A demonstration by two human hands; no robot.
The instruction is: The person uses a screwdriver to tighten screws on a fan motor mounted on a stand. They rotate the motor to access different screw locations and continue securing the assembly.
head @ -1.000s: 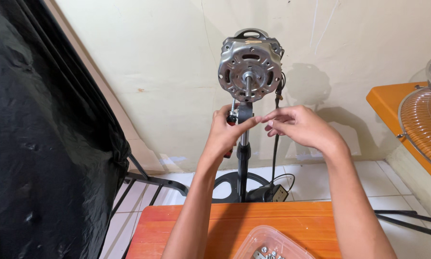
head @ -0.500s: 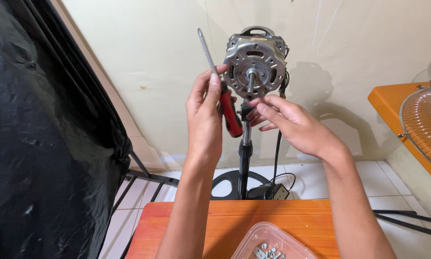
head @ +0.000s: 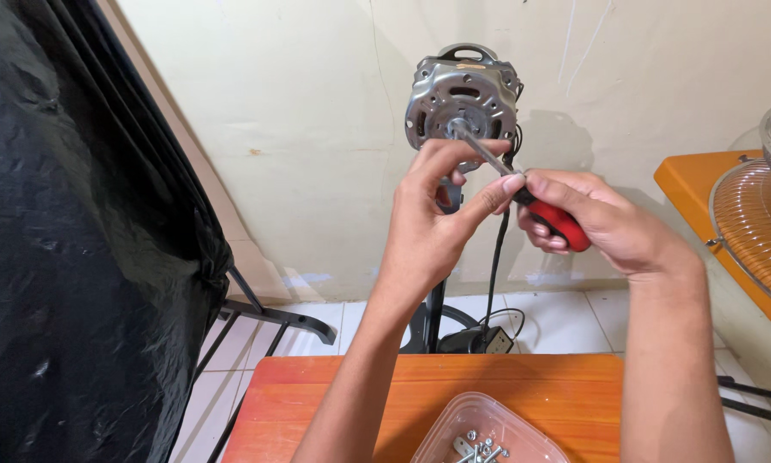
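A bare metal fan motor (head: 463,96) sits on top of a dark stand pole in front of the cream wall. My right hand (head: 591,219) grips the red handle of a screwdriver (head: 554,219), whose metal shaft points up and left at the motor's front. My left hand (head: 433,223) is raised just below the motor, its fingertips pinching the shaft next to the handle. A black cable (head: 495,257) hangs down from the motor behind my hands.
An orange wooden table (head: 360,394) lies below, with a clear plastic tub (head: 484,433) of screws at its near edge. Black sheeting (head: 68,257) fills the left. At right, wire fan guards (head: 750,231) rest on another orange surface. A power strip (head: 488,341) lies on the tiled floor.
The screwdriver passed from my left hand to my right. It stood upright beside the motor; now it slants with its tip at the motor's front.
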